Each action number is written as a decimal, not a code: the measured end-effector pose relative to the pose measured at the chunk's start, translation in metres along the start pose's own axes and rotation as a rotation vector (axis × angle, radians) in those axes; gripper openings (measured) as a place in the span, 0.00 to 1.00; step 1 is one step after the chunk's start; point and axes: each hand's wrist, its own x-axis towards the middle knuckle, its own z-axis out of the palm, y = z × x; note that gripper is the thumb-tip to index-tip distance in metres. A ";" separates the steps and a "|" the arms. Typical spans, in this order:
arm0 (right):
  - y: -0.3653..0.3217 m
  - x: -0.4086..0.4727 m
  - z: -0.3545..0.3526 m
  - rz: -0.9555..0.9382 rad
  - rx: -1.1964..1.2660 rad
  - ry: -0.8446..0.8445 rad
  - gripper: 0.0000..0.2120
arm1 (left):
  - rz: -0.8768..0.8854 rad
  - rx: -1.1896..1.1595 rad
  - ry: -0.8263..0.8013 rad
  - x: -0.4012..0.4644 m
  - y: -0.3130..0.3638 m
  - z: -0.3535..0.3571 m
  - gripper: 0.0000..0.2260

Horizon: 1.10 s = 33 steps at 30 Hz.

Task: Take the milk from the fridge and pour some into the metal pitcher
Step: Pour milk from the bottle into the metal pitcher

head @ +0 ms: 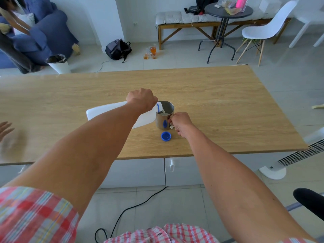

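Observation:
A white plastic milk jug [105,111] is tipped on its side over the wooden table [219,106], its blue-ringed neck over the rim of the metal pitcher [165,116]. My left hand [142,99] grips the jug near the neck. A white stream of milk runs from the neck into the pitcher, where milk shows inside. My right hand [180,124] is closed on the pitcher's handle at its right side. The jug's blue cap [166,136] lies open side up on the table just in front of the pitcher.
Another person's hand [5,128] shows blurred at the table's left edge. A white tower fan [298,155] stands at the table's right front corner. A black cable [133,207] runs across the floor. Beyond the table are a bin [58,63], backpack, bench and white chair.

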 end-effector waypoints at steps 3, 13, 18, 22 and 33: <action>0.000 -0.001 0.000 -0.003 0.008 0.002 0.09 | -0.001 0.002 0.004 0.000 0.000 0.000 0.13; -0.001 -0.001 0.000 0.004 -0.007 0.000 0.09 | -0.015 0.022 -0.011 0.002 0.002 -0.002 0.12; -0.002 -0.002 0.000 0.012 -0.013 0.000 0.09 | -0.023 0.011 -0.020 0.001 0.002 -0.002 0.12; -0.002 -0.002 0.000 0.012 -0.015 -0.006 0.09 | -0.025 0.017 -0.020 0.001 0.002 -0.002 0.12; -0.003 -0.004 -0.001 0.007 -0.017 -0.004 0.10 | -0.024 0.024 -0.017 0.001 0.002 -0.002 0.11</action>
